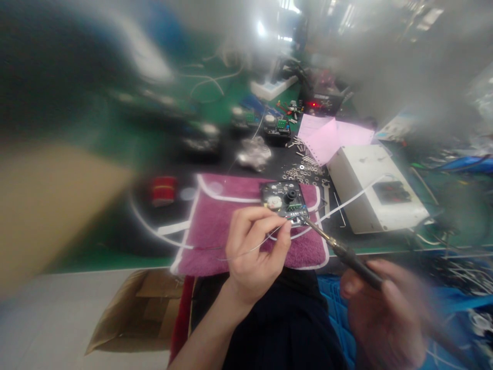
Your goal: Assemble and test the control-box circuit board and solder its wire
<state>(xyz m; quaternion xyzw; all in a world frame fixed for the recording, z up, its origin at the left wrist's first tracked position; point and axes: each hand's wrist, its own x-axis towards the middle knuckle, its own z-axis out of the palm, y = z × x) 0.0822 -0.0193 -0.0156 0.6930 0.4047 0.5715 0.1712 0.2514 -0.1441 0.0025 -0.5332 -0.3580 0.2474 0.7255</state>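
A black circuit board [278, 191] with a round black part and a green connector lies on a purple towel [215, 221] edged in white. My left hand [256, 249] is closed in a pinch on a thin solder wire [252, 250], its fingertips at the board's near edge. The wire trails left across the palm. In my right hand [389, 308] is a soldering iron [341, 252], gripped by its dark handle. The iron's tip meets the near right corner of the board, close to my left fingertips; whether it touches the wire I cannot tell.
Right of the towel stands a white box [358, 190], with a white cable crossing towards the board. Loose washers [300, 172], a wrench [326, 198] and pink papers [331, 136] lie behind. A red spool [164, 190] sits left; more boards [276, 128] are farther back.
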